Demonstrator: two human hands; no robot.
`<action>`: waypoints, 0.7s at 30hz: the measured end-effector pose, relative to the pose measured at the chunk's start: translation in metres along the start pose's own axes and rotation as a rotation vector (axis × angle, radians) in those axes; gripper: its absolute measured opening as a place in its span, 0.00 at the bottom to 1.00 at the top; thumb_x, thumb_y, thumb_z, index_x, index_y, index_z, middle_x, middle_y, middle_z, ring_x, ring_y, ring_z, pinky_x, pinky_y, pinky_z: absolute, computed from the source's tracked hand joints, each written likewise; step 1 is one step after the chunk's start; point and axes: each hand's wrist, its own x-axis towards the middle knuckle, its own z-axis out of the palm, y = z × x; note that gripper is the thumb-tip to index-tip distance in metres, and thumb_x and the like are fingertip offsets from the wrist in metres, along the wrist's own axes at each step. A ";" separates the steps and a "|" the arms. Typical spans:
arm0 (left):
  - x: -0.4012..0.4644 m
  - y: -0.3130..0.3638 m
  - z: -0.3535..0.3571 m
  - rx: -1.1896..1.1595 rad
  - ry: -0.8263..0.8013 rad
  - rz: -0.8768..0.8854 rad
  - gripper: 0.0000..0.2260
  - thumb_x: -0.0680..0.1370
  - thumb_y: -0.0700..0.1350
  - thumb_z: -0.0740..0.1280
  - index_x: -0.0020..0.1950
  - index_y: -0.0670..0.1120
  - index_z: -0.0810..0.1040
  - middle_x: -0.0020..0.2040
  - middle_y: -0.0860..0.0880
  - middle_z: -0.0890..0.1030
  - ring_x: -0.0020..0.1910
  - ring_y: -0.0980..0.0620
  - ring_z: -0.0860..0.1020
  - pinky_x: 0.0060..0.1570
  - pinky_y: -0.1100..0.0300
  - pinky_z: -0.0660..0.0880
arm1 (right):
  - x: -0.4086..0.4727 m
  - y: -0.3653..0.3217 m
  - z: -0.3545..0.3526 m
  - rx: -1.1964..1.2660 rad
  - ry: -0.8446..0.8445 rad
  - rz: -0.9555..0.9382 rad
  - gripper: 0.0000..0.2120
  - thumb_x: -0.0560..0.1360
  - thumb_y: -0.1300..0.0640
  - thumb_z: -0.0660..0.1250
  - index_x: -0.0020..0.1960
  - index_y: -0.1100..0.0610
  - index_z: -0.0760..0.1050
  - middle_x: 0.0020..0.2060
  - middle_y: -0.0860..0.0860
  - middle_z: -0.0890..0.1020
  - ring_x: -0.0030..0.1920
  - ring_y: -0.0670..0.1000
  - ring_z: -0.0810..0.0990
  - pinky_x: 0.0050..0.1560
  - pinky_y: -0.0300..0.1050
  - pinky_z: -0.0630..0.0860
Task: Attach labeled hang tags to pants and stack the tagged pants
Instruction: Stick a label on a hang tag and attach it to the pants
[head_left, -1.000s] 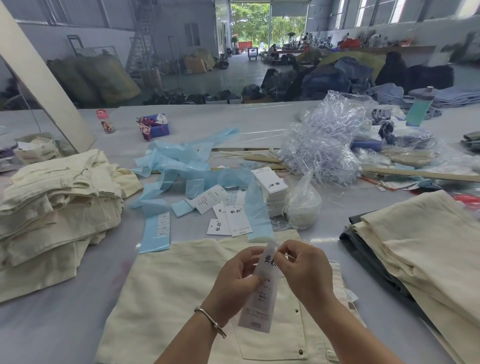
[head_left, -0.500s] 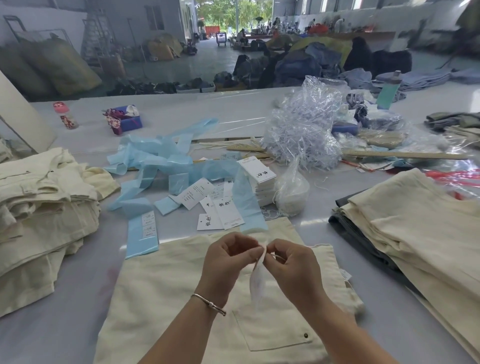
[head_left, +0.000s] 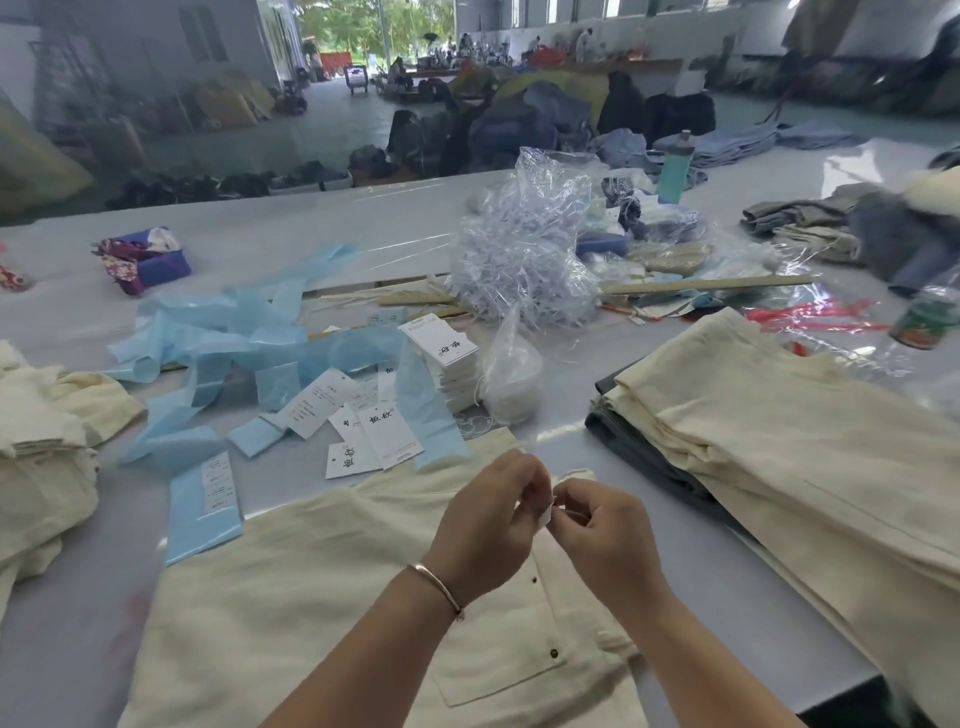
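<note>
Head view: my left hand (head_left: 488, 512) and right hand (head_left: 605, 535) meet above the cream pants (head_left: 332, 597) spread on the grey table (head_left: 67, 634) — fingers of both curled, pinching a small white hang tag (head_left: 546, 512) between them. Loose hang tags (head_left: 374, 436) lie just beyond the waistband among blue plastic strips (head_left: 218, 343); folded pants stacks sit left (head_left: 41, 467) and right (head_left: 789, 452).

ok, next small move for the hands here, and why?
Probably lower the small white hang tag to the cream pants and fasten it: the left hand and right hand both pinch it just above the waistband, and it looks not yet attached.
</note>
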 end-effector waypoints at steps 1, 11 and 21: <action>0.005 0.003 0.007 -0.005 -0.035 0.006 0.04 0.77 0.39 0.65 0.43 0.46 0.73 0.41 0.55 0.74 0.42 0.53 0.75 0.45 0.49 0.75 | 0.000 0.007 -0.006 0.001 0.008 0.018 0.22 0.68 0.62 0.72 0.24 0.46 0.67 0.21 0.45 0.67 0.26 0.46 0.63 0.30 0.44 0.60; 0.053 0.028 0.056 0.080 -0.152 0.085 0.04 0.79 0.43 0.66 0.46 0.43 0.75 0.43 0.53 0.74 0.41 0.55 0.71 0.43 0.63 0.68 | 0.022 0.059 -0.061 0.075 -0.062 0.042 0.07 0.66 0.52 0.67 0.31 0.53 0.75 0.22 0.51 0.70 0.26 0.45 0.67 0.29 0.51 0.71; 0.068 0.035 0.088 -0.028 -0.188 -0.157 0.05 0.78 0.46 0.68 0.44 0.48 0.74 0.39 0.54 0.77 0.39 0.54 0.76 0.42 0.61 0.74 | 0.040 0.094 -0.082 0.256 -0.194 0.053 0.06 0.68 0.56 0.68 0.32 0.53 0.76 0.23 0.46 0.70 0.27 0.43 0.64 0.29 0.37 0.61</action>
